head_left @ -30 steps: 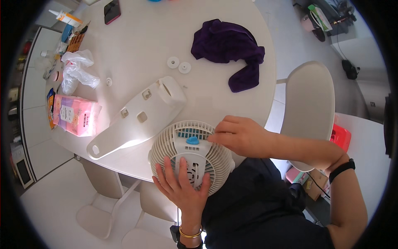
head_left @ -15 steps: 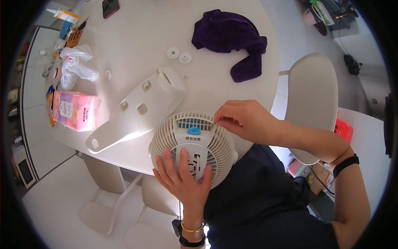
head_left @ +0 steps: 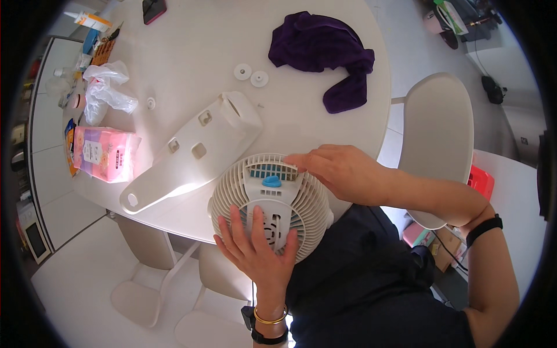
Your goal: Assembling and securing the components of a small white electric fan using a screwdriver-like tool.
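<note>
A round, off-white fan head (head_left: pixel 316 214) sits back side up at the table's near edge, against my dark clothing. A blue knob (head_left: pixel 271 181) stands out on its back, below a slotted opening. My left hand (head_left: pixel 255 249) lies over the lower back of the fan, fingers spread and resting on it. At the upper right rim, my right hand (head_left: pixel 339 168) touches the grille with the index finger stretched along it. Its other fingers are curled, and whatever they may hold is hidden. Beside the fan lies a long off-white stand part (head_left: pixel 191 153) with square recesses.
Two white discs (head_left: pixel 242 72) and a purple cloth (head_left: pixel 319 49) lie farther back on the round table (head_left: pixel 203 35). At left are a pink tissue pack (head_left: pixel 107 153) and a white plastic bag (head_left: pixel 107 93). A chair (head_left: pixel 436 133) stands at right.
My right hand has shifted slightly left along the grille's rim, its index finger now straighter over the bars. The left hand and the fan have hardly moved.
</note>
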`<action>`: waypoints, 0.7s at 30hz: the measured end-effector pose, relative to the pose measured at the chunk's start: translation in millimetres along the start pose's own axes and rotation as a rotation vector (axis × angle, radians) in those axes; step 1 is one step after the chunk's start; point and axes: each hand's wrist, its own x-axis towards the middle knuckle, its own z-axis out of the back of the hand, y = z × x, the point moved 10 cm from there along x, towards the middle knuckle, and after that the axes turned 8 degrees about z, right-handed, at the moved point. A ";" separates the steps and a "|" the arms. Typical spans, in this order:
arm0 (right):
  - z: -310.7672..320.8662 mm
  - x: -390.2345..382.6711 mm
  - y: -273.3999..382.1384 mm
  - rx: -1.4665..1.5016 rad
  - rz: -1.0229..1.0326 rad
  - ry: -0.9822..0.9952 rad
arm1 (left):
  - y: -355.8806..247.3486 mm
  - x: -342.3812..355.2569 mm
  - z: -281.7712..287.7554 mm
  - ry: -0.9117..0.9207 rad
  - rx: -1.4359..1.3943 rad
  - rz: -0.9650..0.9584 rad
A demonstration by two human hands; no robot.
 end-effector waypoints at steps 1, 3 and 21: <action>-4.5 -0.7 -6.3 0.067 -0.094 0.059 | 0.4 0.1 -0.5 0.003 0.001 0.003; -7.0 -4.2 -13.2 0.108 -0.127 0.037 | -0.4 0.5 -0.2 0.003 -0.001 0.001; 6.7 -6.5 1.3 -0.050 0.055 -0.113 | -0.6 0.3 -0.1 -0.010 0.009 -0.003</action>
